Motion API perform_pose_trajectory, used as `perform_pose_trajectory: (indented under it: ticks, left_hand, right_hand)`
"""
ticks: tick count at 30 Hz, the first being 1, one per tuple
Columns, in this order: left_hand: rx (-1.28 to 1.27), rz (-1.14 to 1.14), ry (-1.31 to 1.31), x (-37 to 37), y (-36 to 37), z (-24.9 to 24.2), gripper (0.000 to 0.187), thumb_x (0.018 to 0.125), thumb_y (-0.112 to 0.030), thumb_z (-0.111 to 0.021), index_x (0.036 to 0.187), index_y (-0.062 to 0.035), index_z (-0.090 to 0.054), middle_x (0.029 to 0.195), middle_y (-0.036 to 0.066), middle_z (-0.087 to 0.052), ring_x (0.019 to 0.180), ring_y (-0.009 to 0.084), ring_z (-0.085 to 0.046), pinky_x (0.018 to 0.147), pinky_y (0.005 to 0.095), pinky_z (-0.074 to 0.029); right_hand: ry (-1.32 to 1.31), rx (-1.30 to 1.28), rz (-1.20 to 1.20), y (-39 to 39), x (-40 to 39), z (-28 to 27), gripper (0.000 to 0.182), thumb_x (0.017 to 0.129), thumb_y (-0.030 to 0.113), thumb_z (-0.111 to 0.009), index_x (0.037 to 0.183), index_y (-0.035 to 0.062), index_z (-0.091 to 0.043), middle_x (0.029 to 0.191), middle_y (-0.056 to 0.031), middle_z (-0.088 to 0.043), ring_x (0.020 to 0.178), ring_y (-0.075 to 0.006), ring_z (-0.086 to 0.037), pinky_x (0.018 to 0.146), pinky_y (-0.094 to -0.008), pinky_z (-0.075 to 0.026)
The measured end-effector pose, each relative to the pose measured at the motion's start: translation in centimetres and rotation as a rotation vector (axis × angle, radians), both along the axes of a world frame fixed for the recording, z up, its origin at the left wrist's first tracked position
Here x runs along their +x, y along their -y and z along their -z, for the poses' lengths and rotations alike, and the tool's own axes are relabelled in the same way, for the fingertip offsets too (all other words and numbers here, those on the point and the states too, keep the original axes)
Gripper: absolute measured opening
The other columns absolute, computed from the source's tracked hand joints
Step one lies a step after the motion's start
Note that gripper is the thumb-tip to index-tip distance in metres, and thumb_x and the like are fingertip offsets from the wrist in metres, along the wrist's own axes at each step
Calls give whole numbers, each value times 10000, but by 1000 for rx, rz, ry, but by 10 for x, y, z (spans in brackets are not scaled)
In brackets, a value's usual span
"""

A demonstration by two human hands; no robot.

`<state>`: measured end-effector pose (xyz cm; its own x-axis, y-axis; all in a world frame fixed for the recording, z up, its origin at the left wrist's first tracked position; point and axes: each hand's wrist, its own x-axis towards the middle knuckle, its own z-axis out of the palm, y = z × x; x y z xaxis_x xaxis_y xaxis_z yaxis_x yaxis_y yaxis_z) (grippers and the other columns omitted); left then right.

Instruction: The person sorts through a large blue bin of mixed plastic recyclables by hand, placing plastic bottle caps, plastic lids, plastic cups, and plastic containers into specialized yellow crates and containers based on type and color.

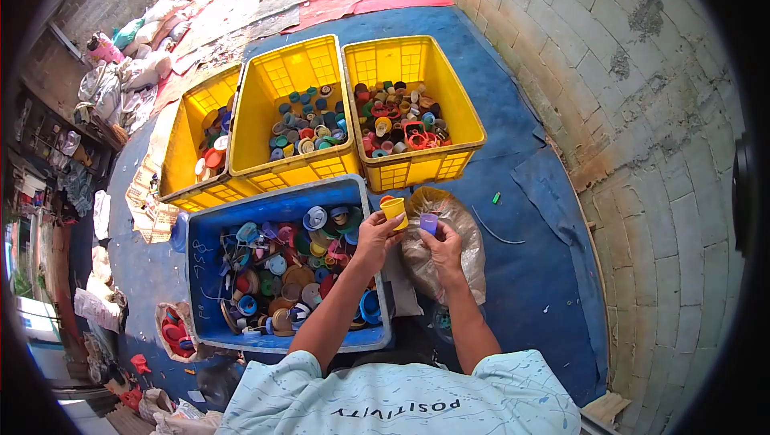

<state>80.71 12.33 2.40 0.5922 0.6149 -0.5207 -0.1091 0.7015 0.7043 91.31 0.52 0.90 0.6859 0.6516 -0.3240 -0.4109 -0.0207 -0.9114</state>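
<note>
Between the fingers of my left hand [377, 238] is a yellow plastic cup-like cap [393, 208], with a bit of orange-red showing at its edge. My right hand [444, 250] pinches a small purple plastic cap [429, 222]. The two hands are close together but apart. Beneath them stands a translucent plastic sack [465, 246], its contents hard to make out. To the left, a blue crate [285, 196] holds many mixed lids and caps [297, 274], partly behind my left forearm.
Three yellow crates with sorted-looking caps stand beyond: left [192, 174], middle [290, 58], right [385, 50]. A small bag of red caps [176, 335] is at lower left. A block wall [626, 130] rises on the right. A green piece [496, 197] lies on the blue floor sheet [521, 298].
</note>
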Motion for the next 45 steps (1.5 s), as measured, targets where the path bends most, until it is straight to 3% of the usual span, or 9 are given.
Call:
perform_pose_trajectory:
  ticks: [4,6,9,12,17,24,28,39,45]
  left_hand:
    - [-24,76,120,62,-60,-19,330,823,-150,-726,1096,-35,-581,938,41,-613,797,143,-621,687,244,-525]
    - [136,-45,163,89,-91,-48,336,833,-158,-718,1084,-13,-547,970,87,-611,858,180,-622,751,270,-529]
    - [220,-194,165,86,-109,-85,322,825,-147,-728,1054,-1,-555,930,85,-614,853,179,-630,758,276,-532]
    - [208,-171,186,44,-108,-87,252,857,-158,-695,1033,-18,-582,927,65,-622,839,168,-625,780,292,-535]
    - [120,-278,148,-43,-95,-51,189,883,-170,-663,997,-30,-607,927,52,-633,818,163,-619,763,305,-532]
    - [44,-353,26,-197,-40,4,120,879,-173,-666,939,-73,-638,873,12,-661,778,112,-617,712,277,-506]
    - [-33,-447,-68,-285,-9,29,119,870,-176,-678,916,-72,-643,837,2,-659,727,84,-601,678,248,-494]
    - [-41,-508,-121,-417,9,50,126,880,-177,-665,938,-67,-647,834,-6,-656,709,62,-587,652,209,-463]
    - [-77,-598,-137,-458,-11,55,130,890,-171,-652,928,-46,-647,807,-7,-638,674,56,-571,634,198,-480]
  right_hand:
    - [107,109,-54,-63,63,-10,322,805,85,-706,1093,-19,-607,899,-21,-630,740,-73,-560,640,-212,-450]
    - [81,252,-6,-110,91,-32,295,803,74,-690,1066,-29,-605,875,-16,-621,746,-68,-545,653,-225,-448]
    - [199,213,6,-143,126,-18,142,797,42,-684,777,20,-545,812,-33,-610,673,-74,-547,624,-227,-467]
    - [106,218,108,-131,115,-6,243,798,34,-698,978,-65,-568,912,-75,-610,740,-108,-583,662,-227,-495]
    - [30,89,70,-80,76,43,532,799,37,-714,1246,-118,-471,1054,-121,-587,877,-156,-596,710,-242,-521]
    - [65,4,119,-9,-40,28,328,821,42,-686,1116,-50,-574,986,-74,-615,843,-117,-598,721,-229,-507]
    - [448,-171,59,10,-111,13,239,841,74,-672,1050,-28,-617,914,-51,-646,806,-90,-606,709,-221,-494]
    - [778,-246,-423,-46,-273,4,124,827,88,-682,911,-3,-671,780,-42,-671,689,-78,-605,628,-236,-484]
    - [873,-406,-736,-75,-293,31,206,773,118,-673,929,-16,-655,850,-160,-674,777,-249,-667,723,-339,-518]
